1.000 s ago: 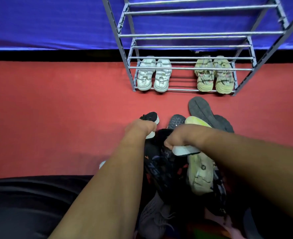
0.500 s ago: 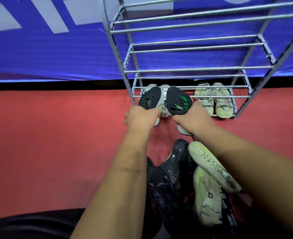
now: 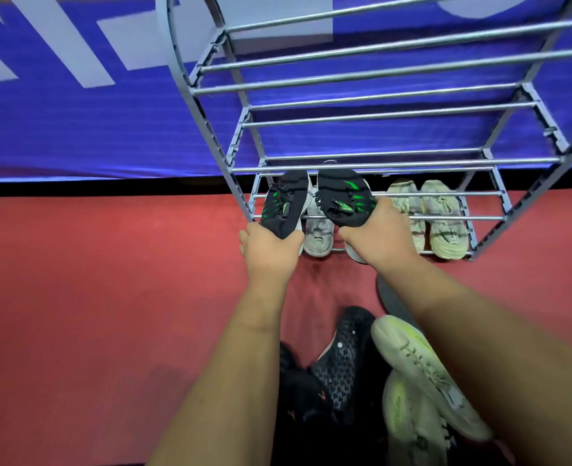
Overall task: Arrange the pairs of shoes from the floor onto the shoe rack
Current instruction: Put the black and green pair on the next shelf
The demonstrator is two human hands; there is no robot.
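Observation:
My left hand [image 3: 271,252] grips the heel of a black shoe with green marks [image 3: 286,203]. My right hand [image 3: 377,235] grips its partner, the other black and green shoe [image 3: 341,196]. Both shoes point toes forward at the front of the grey metal shoe rack [image 3: 378,161], level with its lower shelves. On the bottom shelf stand a pale grey pair [image 3: 318,230], partly hidden behind the held shoes, and a cream pair of sandals [image 3: 444,216] to the right.
A heap of shoes lies on the red floor near me: black shoes [image 3: 341,364] and pale shoes with lime soles [image 3: 422,375]. A blue banner [image 3: 76,112] hangs behind the rack. The upper rack shelves carry nothing.
Both hands have lifted the black and green pair from the floor heap and carried it forward to the rack front. My view has tilted up and come closer to the rack.

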